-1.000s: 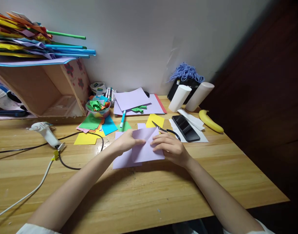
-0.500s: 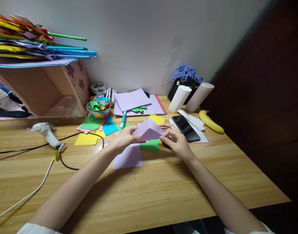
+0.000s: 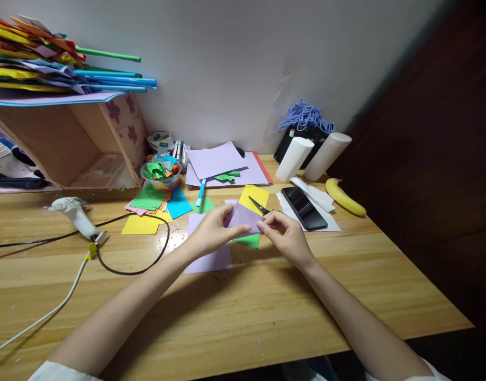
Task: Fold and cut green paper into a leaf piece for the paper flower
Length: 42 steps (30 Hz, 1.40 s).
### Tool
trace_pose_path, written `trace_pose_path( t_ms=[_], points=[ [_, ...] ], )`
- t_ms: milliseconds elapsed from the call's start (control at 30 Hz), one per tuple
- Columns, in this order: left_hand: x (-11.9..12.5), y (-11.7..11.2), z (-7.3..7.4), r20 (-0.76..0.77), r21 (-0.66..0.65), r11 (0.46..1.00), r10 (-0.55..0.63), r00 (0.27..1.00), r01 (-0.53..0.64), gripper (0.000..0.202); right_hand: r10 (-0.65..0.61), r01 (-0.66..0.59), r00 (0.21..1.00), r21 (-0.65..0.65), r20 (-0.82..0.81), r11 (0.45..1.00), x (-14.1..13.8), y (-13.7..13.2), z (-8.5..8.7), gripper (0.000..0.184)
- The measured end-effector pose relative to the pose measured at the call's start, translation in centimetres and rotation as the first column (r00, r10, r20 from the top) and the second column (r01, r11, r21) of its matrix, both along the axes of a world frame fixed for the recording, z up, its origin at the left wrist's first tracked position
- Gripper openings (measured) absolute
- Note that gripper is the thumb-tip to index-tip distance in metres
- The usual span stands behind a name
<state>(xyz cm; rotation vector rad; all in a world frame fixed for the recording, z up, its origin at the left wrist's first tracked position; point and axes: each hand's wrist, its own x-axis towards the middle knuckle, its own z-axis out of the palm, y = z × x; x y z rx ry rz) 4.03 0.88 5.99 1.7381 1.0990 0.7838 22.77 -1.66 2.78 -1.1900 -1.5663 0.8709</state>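
Note:
A small folded piece of purple paper [image 3: 244, 218] is held above the table between my two hands. My left hand [image 3: 216, 228] grips its left side, thumb laid along the front and fingers behind. The right corner is pinched by the thumb and fingers of my right hand [image 3: 283, 233]. Beneath them lie a flat purple sheet [image 3: 209, 259], a green paper [image 3: 249, 241] and a yellow paper [image 3: 254, 196]. Black scissors [image 3: 259, 205] rest on the yellow paper, their handles hidden behind my right hand.
Left stand a hot glue gun [image 3: 77, 218] with looping cables, and a bowl of paper scraps [image 3: 162, 182]. Coloured squares [image 3: 147, 198], a blue marker [image 3: 201, 193] and stacked purple sheets [image 3: 217, 161] lie behind. A phone [image 3: 304, 208], a banana [image 3: 344, 198] and white rolls [image 3: 294, 159] are right.
The purple paper has been tilted and looks narrower, with its peaked fold turned. My left hand has moved right and its thumb now lies across the front. The scissors have come into view.

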Motion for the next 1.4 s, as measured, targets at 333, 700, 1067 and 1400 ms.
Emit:
trace_pose_path(
  t_ms=[333, 700, 1067, 1400],
  points=[
    [0.2, 0.1, -1.2, -0.114, 0.074, 0.996, 0.052, 0.992, -0.043, 0.03, -0.06, 0.059, 0.997, -0.029, -0.044, 0.998, -0.6, -0.4, -0.3, 0.02],
    [0.5, -0.1, -1.3, -0.08, 0.015, 0.999, 0.034, 0.996, -0.033, 0.033, -0.093, 0.093, 0.996, -0.039, -0.001, 0.995, -0.6, -0.4, -0.3, 0.024],
    [0.6, -0.4, -0.6, -0.033, -0.01, 1.0, 0.006, 0.999, -0.006, 0.034, -0.138, 0.138, 0.99, -0.007, 0.039, 0.99, -0.6, -0.4, -0.7, 0.023],
    [0.7, -0.5, -0.4, -0.003, -0.05, 0.999, 0.018, 1.0, -0.018, 0.035, -0.124, 0.124, 0.992, -0.01, -0.025, 0.992, -0.8, -0.6, -0.2, 0.025]
  ],
)
